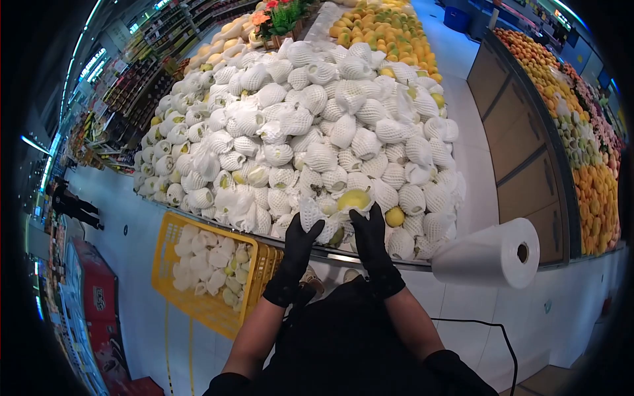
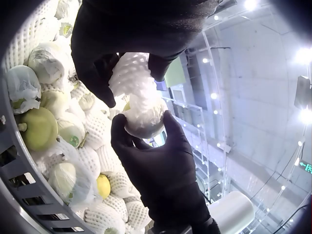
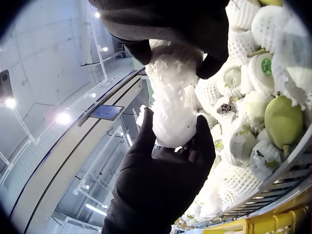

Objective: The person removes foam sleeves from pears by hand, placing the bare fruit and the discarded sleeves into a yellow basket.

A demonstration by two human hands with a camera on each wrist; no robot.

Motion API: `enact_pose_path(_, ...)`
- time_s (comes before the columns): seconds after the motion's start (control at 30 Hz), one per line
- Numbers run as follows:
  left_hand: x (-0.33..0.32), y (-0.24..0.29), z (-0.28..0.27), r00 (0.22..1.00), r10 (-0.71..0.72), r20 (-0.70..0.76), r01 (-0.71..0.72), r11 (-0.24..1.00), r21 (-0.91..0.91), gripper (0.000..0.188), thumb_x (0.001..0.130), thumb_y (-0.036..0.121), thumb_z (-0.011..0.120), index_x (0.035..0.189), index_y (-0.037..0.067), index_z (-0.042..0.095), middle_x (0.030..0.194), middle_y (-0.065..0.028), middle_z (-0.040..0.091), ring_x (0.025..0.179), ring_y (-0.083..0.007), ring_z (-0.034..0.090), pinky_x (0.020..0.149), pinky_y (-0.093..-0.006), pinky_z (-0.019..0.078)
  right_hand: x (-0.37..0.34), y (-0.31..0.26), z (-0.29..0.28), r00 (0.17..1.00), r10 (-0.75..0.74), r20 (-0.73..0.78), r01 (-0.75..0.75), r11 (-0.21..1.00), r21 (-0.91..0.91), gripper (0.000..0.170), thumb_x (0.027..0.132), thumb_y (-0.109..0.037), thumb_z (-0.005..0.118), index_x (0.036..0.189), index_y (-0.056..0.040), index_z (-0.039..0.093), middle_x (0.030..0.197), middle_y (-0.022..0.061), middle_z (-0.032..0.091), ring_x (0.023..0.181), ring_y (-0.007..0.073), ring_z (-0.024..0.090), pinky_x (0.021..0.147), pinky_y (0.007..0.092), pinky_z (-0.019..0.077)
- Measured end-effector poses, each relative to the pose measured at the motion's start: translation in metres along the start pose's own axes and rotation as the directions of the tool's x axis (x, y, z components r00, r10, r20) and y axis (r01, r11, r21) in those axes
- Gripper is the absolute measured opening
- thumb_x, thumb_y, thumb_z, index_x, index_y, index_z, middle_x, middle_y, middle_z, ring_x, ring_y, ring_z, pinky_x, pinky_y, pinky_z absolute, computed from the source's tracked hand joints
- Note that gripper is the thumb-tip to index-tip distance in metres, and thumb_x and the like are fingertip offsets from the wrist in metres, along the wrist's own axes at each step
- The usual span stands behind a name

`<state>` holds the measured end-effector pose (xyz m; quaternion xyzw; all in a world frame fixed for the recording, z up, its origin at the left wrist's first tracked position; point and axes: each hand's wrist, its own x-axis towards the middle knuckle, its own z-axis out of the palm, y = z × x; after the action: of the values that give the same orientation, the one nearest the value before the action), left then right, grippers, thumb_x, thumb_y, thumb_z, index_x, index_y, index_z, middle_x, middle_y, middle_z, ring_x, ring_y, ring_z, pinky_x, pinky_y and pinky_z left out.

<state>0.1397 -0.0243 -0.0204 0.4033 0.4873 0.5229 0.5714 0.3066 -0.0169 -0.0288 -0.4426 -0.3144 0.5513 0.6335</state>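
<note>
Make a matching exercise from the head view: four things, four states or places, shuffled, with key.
1. Left hand
2. Crate
3. Roll
4. Flowers

A. white, off to the right
B. beyond the wrapped fruit pile
C. black-gloved, pinching white foam netting
D. yellow, off to the left

Pairs: 1-C, 2-D, 3-A, 4-B

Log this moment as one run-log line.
left grip: holds white foam net | right grip: holds partly wrapped yellow-green fruit | yellow basket: at person's left, holds white-wrapped pieces
</note>
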Motion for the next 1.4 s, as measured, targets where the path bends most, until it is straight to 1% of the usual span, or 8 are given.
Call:
enact_pose_path(0.47, -0.014, 0.008, -0.018, 0.966, -0.254, -0.043, 0.248, 0.962, -0.116, 0.036, 0.089, 0.017, 0.063, 0.119, -0.001, 0.054, 0.105, -0.0079, 0.064, 0.094, -0.0149, 0.062, 0.082, -0.0283, 0.0499, 0.001, -0.001, -0.001, 0.995, -0.094, 0.034, 0.095, 0.995, -0.032, 0.04, 0.086, -0.008, 0.058, 0.122, 0.0013, 0.045, 0.115, 0.0102, 0.054, 0.101, 0.0172, 0.055, 0.086, 0.03, 0.0472)
enact_pose_path(0.63, -0.019, 0.004, -0.012, 0.99, -0.138, 0.005, 0.137, 0.972, -0.19, 0.037, 0.09, 0.013, 0.061, 0.123, -0.001, 0.051, 0.11, -0.0085, 0.061, 0.097, -0.0157, 0.061, 0.083, -0.0288, 0.0499, -0.004, 0.003, 0.009, 1.0, -0.022, 0.018, 0.021, 0.999, 0.039, 0.045, 0.084, -0.007, 0.059, 0.125, 0.0012, 0.042, 0.116, 0.0115, 0.053, 0.103, 0.0193, 0.056, 0.087, 0.0312, 0.0485)
enact_pose_path(0.83, -0.022, 0.011, -0.016, 0.995, -0.094, -0.032, 0.085, 0.977, -0.197, 0.04, 0.09, 0.012, 0.061, 0.126, -0.001, 0.049, 0.112, -0.0086, 0.06, 0.099, -0.0161, 0.06, 0.086, -0.0301, 0.0483, -0.013, 0.024, 0.017, 0.96, 0.163, 0.227, -0.21, 0.956, 0.204, 0.048, 0.085, -0.011, 0.056, 0.129, 0.0015, 0.04, 0.116, 0.0127, 0.054, 0.106, 0.022, 0.056, 0.092, 0.0347, 0.0483)
enact_pose_path(0.97, -0.025, 0.0, -0.038, 0.992, -0.125, -0.003, 0.122, 0.973, -0.194, 0.041, 0.09, 0.012, 0.06, 0.127, -0.001, 0.048, 0.114, -0.0085, 0.059, 0.101, -0.0165, 0.059, 0.088, -0.0308, 0.0473, -0.017, 0.034, 0.02, 0.864, 0.296, 0.406, -0.473, 0.755, 0.455, 0.047, 0.087, -0.01, 0.054, 0.13, 0.0024, 0.039, 0.124, 0.0158, 0.052, 0.109, 0.0268, 0.057, 0.087, 0.0379, 0.0519)
enact_pose_path(1.1, -0.031, -0.001, -0.059, 0.997, -0.06, -0.051, 0.049, 0.979, -0.197, 0.039, 0.093, 0.012, 0.054, 0.128, -0.002, 0.046, 0.116, -0.0092, 0.058, 0.103, -0.0182, 0.058, 0.09, -0.0322, 0.0474, -0.011, 0.065, 0.014, 0.84, 0.217, 0.497, -0.286, 0.956, 0.067, 0.048, 0.089, -0.017, 0.05, 0.131, 0.0037, 0.038, 0.127, 0.0183, 0.05, 0.115, 0.0308, 0.054, 0.092, 0.0439, 0.0496)
enact_pose_path(1.17, -0.039, 0.008, -0.066, 0.991, -0.074, -0.109, 0.037, 0.95, -0.31, 0.036, 0.093, 0.014, 0.055, 0.125, -0.002, 0.049, 0.114, -0.0076, 0.058, 0.102, -0.0154, 0.057, 0.089, -0.0301, 0.0469, -0.018, 0.04, 0.03, 0.799, 0.256, 0.544, -0.412, 0.892, 0.187, 0.05, 0.091, -0.022, 0.049, 0.132, 0.0041, 0.037, 0.128, 0.0189, 0.049, 0.117, 0.0317, 0.052, 0.094, 0.0461, 0.048)
enact_pose_path(1.2, -0.042, 0.007, -0.073, 0.989, -0.067, -0.133, 0.025, 0.956, -0.293, 0.035, 0.094, 0.016, 0.053, 0.124, -0.002, 0.05, 0.113, -0.0073, 0.059, 0.101, -0.0151, 0.057, 0.088, -0.0299, 0.0466, -0.016, 0.039, 0.038, 0.749, 0.351, 0.562, -0.611, 0.695, 0.38, 0.052, 0.092, -0.028, 0.048, 0.132, 0.003, 0.037, 0.128, 0.0189, 0.049, 0.116, 0.0316, 0.052, 0.096, 0.0466, 0.0456)
enact_pose_path(1.4, -0.065, -0.006, -0.143, 0.959, -0.115, -0.258, 0.067, 0.98, -0.187, 0.035, 0.098, 0.028, 0.046, 0.106, -0.003, 0.06, 0.095, -0.0038, 0.062, 0.089, -0.0116, 0.056, 0.083, -0.0273, 0.0441, -0.04, 0.024, 0.101, 0.854, 0.325, 0.407, -0.236, 0.938, -0.253, 0.043, 0.072, -0.015, 0.079, 0.108, -0.0024, 0.06, 0.1, 0.0076, 0.066, 0.091, 0.0181, 0.064, 0.08, 0.032, 0.0507)
